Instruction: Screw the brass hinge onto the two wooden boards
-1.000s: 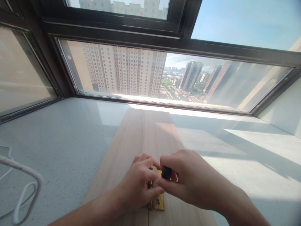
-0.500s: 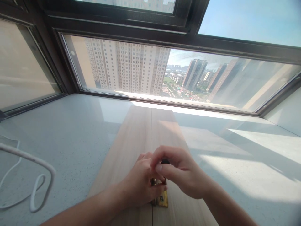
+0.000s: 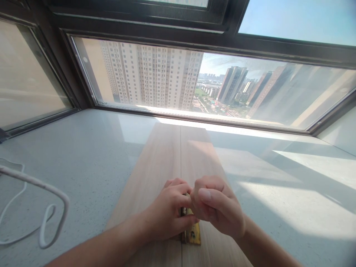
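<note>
A brass-coloured hinge (image 3: 194,235) lies along the seam between two pale wooden boards (image 3: 155,159), with a screw hole showing at its near end. My left hand (image 3: 174,209) rests over it, fingers and thumb closed about its leaf and pressing it against the wood. Just above the hinge, my right hand (image 3: 218,205) is curled into a tight grip, thumb on top, touching or nearly touching the left fingers. Whatever it grips is hidden by the fingers.
The boards lie on a speckled light sill (image 3: 91,159) that runs up to a dark window frame (image 3: 155,114). A white cable (image 3: 59,194) loops at the left. Sunlight and shadow cross the sill on the right.
My right hand has turned over and shifted slightly right, its fingers now curled tighter. A dark object seen under it earlier is now covered. The left hand stays on the hinge.
</note>
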The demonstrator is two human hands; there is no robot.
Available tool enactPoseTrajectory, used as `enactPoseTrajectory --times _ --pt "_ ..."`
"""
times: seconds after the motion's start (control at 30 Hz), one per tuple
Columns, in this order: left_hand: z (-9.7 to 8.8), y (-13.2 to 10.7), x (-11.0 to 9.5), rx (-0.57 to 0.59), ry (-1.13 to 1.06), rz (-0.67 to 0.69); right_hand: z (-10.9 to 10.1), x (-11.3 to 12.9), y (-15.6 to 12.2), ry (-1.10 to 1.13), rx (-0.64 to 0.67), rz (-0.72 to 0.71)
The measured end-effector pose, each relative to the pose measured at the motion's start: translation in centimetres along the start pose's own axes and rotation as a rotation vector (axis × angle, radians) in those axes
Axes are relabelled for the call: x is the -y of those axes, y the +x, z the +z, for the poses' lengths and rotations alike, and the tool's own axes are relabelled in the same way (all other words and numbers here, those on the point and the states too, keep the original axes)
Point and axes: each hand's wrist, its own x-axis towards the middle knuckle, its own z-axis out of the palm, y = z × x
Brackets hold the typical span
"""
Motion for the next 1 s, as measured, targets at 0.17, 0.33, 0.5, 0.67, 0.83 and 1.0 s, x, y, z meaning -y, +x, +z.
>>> enactPoseTrajectory --times 0.17,0.33,0.5,0.67,0.83,1.0 --pt "0.1 0.1 0.3 0.021 0.014 0.016 -0.2 0.0 -0.1 -0.025 0.021 0.036" --pt "0.1 0.1 0.3 0.024 -0.008 -0.002 -0.2 0.1 0.1 -0.062 0.033 -0.004" --pt "0.0 0.1 -0.1 0.033 -0.003 -0.051 0.2 0.3 0.4 -0.120 0.044 -0.026" --pt "-0.2 0.1 -0.2 0.033 -0.029 -0.055 0.4 0.6 0.4 -0.178 0.009 0.011" --pt "-0.3 0.3 -0.3 0.054 -0.048 -0.054 0.3 0.7 0.3 -0.234 0.026 0.005" --pt "-0.6 0.6 -0.8 0.040 -0.139 -0.031 0.4 0.8 0.2 -0.224 0.022 0.024"
